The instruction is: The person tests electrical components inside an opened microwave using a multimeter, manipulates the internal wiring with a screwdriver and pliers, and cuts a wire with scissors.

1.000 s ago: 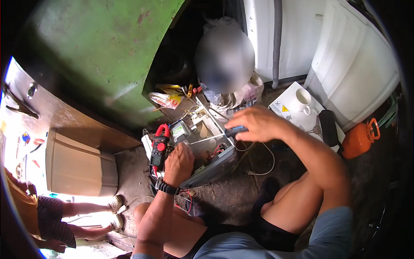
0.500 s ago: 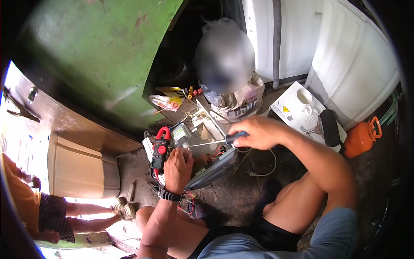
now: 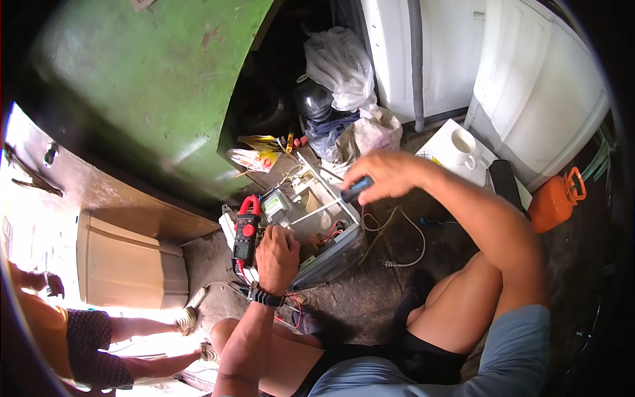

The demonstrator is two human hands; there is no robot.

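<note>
My right hand is closed on a screwdriver with a blue and black handle. Its long pale shaft slants down leftward over an opened grey appliance housing, toward the fingers of my left hand. That hand is closed at the housing's near left side; what its curled fingers hold is hidden. Just left of it, a red and black clamp meter with a red lead rests at the housing's edge. Inside the housing are a boxy metal part with a green-marked label and red wires.
A white plug cord lies on the floor right of the housing. Farther right are a mug on a white box and an orange container. Plastic bags stand behind. Another person's legs are at left.
My right hand has moved up and slightly left with the screwdriver. My left hand stays at the housing. The other person's feet have shifted apart.
</note>
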